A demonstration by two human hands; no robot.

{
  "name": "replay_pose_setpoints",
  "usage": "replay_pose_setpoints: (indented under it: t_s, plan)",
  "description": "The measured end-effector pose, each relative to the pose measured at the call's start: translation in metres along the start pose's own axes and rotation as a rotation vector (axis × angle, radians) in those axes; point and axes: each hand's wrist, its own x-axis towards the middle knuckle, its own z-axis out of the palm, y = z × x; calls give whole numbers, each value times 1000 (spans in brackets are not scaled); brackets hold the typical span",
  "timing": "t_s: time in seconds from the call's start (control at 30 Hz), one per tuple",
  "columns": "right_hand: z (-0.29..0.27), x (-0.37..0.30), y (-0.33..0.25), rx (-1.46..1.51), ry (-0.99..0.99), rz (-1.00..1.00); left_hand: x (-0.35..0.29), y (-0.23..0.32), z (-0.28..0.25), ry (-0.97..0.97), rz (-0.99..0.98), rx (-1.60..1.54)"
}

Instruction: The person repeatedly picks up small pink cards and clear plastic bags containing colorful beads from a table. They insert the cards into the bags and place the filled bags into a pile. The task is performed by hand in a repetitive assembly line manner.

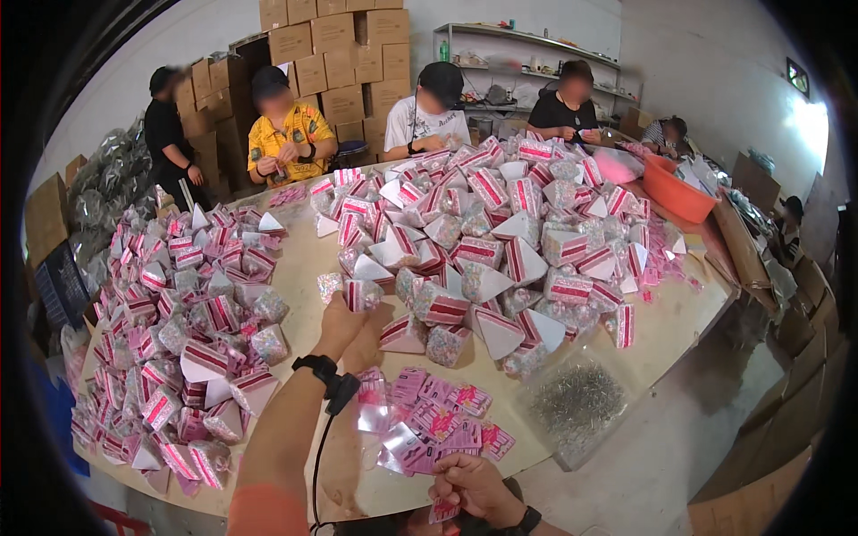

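My left hand (342,332) reaches out over the table, its fingers closed round a toy cake slice (363,296) with pink and white layers and speckled sides, at the near left edge of a big heap of such slices (483,250). At the near edge of the table my right hand (478,489) pinches a small pink printed card (442,510). Just beyond it lies a loose pile of pink cards (433,418), some in shiny clear wrap. A clear shallow tray (550,451) of small metal pieces stands to the right of the cards.
Another heap of cake slices with pink cards (179,330) covers the table's left side. An orange basin (677,192) sits at the far right. Several people work around the far side. Stacked cartons (332,67) and a metal shelf (536,40) stand behind them.
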Motion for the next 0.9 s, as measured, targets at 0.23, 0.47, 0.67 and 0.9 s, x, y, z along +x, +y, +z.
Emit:
replay_pose_setpoints:
  t_s: [0.23,0.47,0.67,0.9]
  plan:
    - [0,4,1,-7,-26,-36,-93,16,-68,-106,-166,-1136]
    - [11,-1,3,-155,32,-126,-222,26,-81,-148,-70,-1246]
    - [95,-42,-13,-573,-21,-244,-282,28,-86,-73,-116,-1361]
    - [158,-64,-14,-1277,-53,-745,-311,46,-100,26,-12,-1226]
